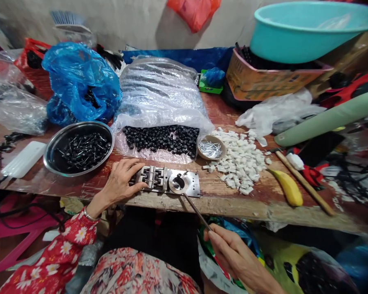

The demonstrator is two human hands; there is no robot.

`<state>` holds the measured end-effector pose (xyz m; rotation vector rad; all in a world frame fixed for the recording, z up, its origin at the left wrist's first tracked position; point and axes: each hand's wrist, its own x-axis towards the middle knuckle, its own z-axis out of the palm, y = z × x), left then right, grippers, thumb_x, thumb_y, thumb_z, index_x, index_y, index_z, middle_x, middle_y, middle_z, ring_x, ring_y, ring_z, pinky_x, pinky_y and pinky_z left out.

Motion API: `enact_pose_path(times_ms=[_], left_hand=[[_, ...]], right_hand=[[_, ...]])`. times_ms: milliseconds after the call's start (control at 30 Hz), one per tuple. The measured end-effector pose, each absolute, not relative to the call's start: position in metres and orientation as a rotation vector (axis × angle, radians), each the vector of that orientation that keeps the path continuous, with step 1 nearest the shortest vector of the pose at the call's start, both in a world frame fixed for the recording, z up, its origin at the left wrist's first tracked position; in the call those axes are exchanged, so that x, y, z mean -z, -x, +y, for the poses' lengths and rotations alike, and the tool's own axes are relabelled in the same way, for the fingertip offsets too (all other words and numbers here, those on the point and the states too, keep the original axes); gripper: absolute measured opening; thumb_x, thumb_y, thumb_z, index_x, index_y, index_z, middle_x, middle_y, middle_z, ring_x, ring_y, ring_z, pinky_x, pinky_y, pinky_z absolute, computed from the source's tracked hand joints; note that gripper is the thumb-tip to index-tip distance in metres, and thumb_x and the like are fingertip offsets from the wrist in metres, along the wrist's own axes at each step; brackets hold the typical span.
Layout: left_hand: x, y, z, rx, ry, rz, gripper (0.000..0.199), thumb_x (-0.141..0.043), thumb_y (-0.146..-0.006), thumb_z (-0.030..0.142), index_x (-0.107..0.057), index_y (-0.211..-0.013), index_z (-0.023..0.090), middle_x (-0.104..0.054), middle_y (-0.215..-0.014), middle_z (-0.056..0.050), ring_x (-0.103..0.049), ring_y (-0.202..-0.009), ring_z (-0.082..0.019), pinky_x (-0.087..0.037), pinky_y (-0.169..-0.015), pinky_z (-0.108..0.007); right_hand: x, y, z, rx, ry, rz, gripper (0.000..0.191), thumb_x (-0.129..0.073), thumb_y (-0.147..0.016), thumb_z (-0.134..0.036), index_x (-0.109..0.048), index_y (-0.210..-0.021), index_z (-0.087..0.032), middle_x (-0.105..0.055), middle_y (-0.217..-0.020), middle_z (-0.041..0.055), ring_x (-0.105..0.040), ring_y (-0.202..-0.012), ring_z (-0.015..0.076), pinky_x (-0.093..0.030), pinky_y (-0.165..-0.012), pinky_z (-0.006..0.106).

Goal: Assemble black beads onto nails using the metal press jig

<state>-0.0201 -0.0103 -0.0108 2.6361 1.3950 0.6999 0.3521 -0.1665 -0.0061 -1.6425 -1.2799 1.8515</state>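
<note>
On the bench's front edge sits a metal fixture [155,179] with small bars at its left and a round ring at its right. My left hand [121,179] holds the fixture's left end, thumb in front and fingers behind. My right hand [230,249] is closed around a thin metal rod [199,212], whose far end meets the front of the ring. Black round pieces [162,141] spill from a clear plastic bag behind the fixture. Metal pins lie in a small bowl [211,149]. White plastic pieces [241,159] are heaped at the right.
A steel bowl [79,126] of black-headed pins stands at the left beside a white power bank [23,159]. A blue bag [81,81] is behind it. At the right lie a yellow banana-shaped object [288,188], a wooden-handled hammer [306,183] and a turquoise basin [294,38] on a box.
</note>
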Motion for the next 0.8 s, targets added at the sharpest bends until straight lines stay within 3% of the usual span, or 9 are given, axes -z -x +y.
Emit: enact_pose_path(times_ms=[333, 500, 800], left_hand=[[0.033, 0.006, -0.011, -0.617, -2.721, 1.405, 0.051, -0.045, -0.107, 0.048, -0.056, -0.143, 0.014, -0.059, -0.145, -0.021, -0.053, -0.132, -0.034, -0.036, -0.11, -0.054], [0.029, 0.008, -0.012, -0.717, -2.584, 1.353, 0.045, -0.05, -0.105, 0.045, -0.056, -0.143, 0.02, -0.059, -0.147, -0.017, -0.054, -0.135, -0.032, -0.036, -0.113, -0.051], [0.019, 0.006, -0.003, -0.903, -2.393, 1.31, 0.023, -0.061, -0.099, 0.031, -0.073, -0.118, 0.025, -0.071, -0.131, -0.007, -0.064, -0.121, -0.025, -0.045, -0.106, -0.044]], right_hand=[[0.013, -0.352, -0.171, -1.837, 1.655, -1.302, 0.055, -0.04, -0.101, -0.077, -0.049, -0.088, -0.024, -0.028, -0.055, -0.0115, -0.025, -0.041, 0.0064, -0.02, -0.037, 0.019], [0.011, -0.353, -0.168, -1.858, 1.668, -1.289, 0.055, -0.041, -0.101, -0.077, -0.048, -0.089, -0.023, -0.031, -0.054, -0.0114, -0.026, -0.041, 0.0057, -0.019, -0.037, 0.019], [0.012, -0.367, -0.161, -1.915, 1.657, -1.326, 0.056, -0.042, -0.1, -0.079, -0.046, -0.087, -0.024, -0.03, -0.055, -0.0115, -0.026, -0.042, 0.006, -0.02, -0.037, 0.019]])
